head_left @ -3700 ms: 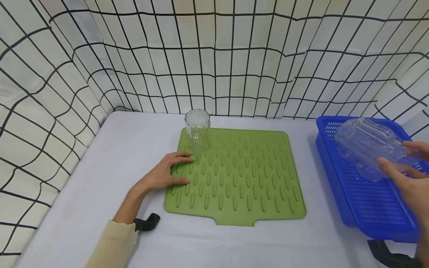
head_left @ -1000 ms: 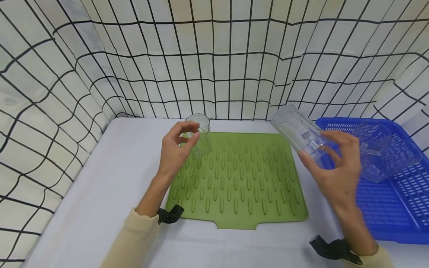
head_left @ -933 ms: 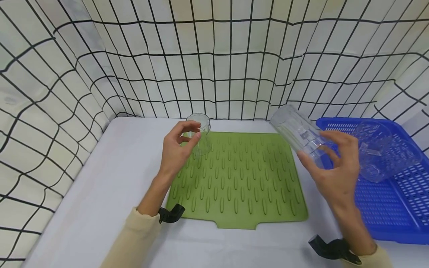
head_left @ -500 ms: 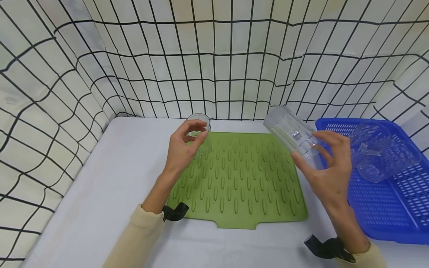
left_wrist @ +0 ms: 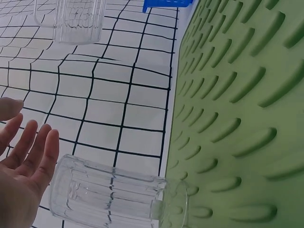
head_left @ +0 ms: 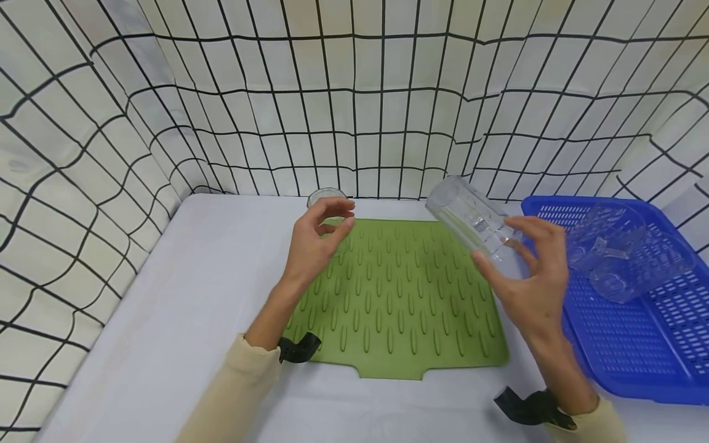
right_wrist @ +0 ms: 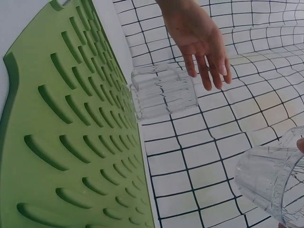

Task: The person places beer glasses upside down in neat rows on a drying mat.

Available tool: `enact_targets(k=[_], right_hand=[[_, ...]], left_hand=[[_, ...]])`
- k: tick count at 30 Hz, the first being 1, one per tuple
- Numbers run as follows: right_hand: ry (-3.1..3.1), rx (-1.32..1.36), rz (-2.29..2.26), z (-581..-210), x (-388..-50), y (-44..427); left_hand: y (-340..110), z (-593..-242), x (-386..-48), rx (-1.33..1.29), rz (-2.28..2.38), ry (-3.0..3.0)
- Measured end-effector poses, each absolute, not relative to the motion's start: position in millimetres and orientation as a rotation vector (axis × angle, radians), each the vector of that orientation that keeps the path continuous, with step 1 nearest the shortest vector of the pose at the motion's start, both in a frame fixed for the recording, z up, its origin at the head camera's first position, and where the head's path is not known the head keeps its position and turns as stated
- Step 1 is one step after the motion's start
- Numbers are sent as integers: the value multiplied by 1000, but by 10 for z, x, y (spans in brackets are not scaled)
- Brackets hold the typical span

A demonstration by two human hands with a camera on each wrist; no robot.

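Note:
My right hand (head_left: 532, 277) grips a clear glass mug (head_left: 462, 212) by one end, between thumb and fingers. The mug is tilted in the air above the back right of the green ridged mat (head_left: 399, 301), and it also appears in the right wrist view (right_wrist: 261, 175). My left hand (head_left: 316, 246) hovers over the mat's left side, its fingers loosely bent around nothing. Behind it another glass mug (head_left: 325, 195) stands on the back left corner, mostly hidden in the head view. The left wrist view shows this mug (left_wrist: 109, 194) beside the fingers, apart from them.
A blue plastic basket (head_left: 631, 351) stands right of the mat, with more clear glassware (head_left: 620, 264) lying in it. Black-grid netting (head_left: 382, 104) over white cloth closes off the back and sides. White cloth (head_left: 183, 295) covers the table.
My right hand has carried its mug from over the basket leftward toward the mat. My left hand has risen off the mat's left edge and drifted right, in front of the standing mug.

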State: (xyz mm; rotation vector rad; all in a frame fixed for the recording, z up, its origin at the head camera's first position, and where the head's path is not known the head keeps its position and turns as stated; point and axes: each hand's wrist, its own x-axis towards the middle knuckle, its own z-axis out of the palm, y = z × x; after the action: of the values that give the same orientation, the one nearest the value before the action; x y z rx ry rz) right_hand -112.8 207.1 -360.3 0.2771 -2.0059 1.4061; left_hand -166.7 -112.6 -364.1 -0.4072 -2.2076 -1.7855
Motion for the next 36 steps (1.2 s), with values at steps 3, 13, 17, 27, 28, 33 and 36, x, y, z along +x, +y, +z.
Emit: enact_targets(k=[3, 13, 17, 27, 28, 33, 36], right_hand=[[-1994, 293, 1429, -3606, -1132, 2054], [-1984, 336, 1433, -3615, -1133, 1997], [-1971, 341, 1442, -3619, -1144, 1974], [-1970, 360, 1435, -3622, -1142, 1924], [-1968, 365, 1438, -3623, -1142, 1919], [-1969, 387, 1453, -3633, -1135, 1882], [-1967, 407, 1453, -3637, -1130, 1856]], left_hand=[[-1090, -3646, -1673, -422, -1793, -2213], [-985, -3640, -1693, -456, -1828, -2223], [-944, -3642, -1697, -467, -1872, -2232], [-840, -3651, -1704, -491, -1933, -2244], [-831, -3648, -1705, -491, -1934, -2248], [-783, -3641, -1707, -489, -1965, -2257], [-751, -3642, -1710, -496, -1995, -2266]])
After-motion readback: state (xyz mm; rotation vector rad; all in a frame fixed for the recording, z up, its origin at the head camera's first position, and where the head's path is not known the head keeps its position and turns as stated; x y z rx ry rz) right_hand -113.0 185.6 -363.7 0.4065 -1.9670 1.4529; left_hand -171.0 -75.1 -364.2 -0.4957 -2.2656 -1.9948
